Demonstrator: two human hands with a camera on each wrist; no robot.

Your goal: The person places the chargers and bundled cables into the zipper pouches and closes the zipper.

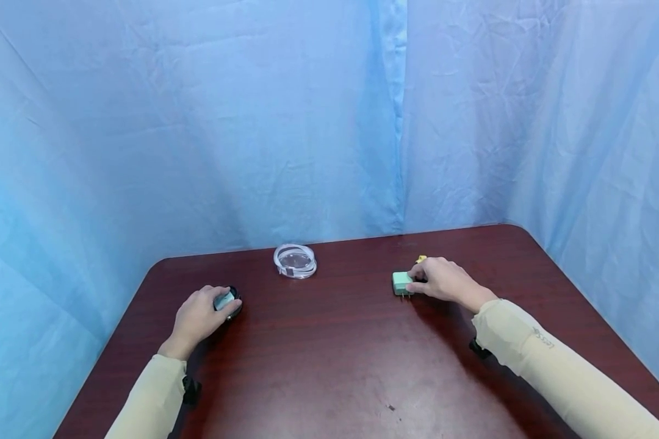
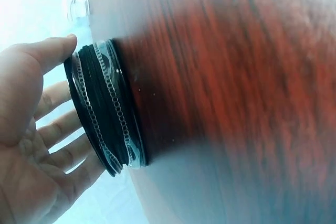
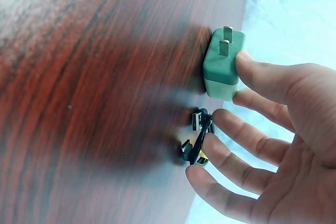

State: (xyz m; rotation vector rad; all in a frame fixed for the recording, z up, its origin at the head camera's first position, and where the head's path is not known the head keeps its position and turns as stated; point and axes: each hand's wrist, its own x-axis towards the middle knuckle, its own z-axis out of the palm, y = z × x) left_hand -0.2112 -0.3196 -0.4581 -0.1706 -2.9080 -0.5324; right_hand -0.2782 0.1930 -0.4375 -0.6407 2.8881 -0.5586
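Note:
At the left of the head view, my left hand [image 1: 198, 315] grips a round black case [image 1: 230, 300] on the table from above. In the left wrist view, the case [image 2: 107, 108] has two silver zipper-like lines around its side; thumb and fingers reach around its rim. My right hand [image 1: 443, 281] holds a green plug charger [image 1: 400, 283] between thumb and index finger. In the right wrist view, two metal prongs stick out of the charger [image 3: 224, 66]. A short black cable [image 3: 199, 138] with USB-type plugs and a yellow part lies close under the other right fingertips.
A coiled white cable [image 1: 295, 261] lies near the far edge of the dark red wooden table [image 1: 318, 341], between the hands. Light blue curtains [image 1: 285, 122] hang behind the table and at both sides. Small dark marks [image 1: 391, 408] show on the tabletop near the front.

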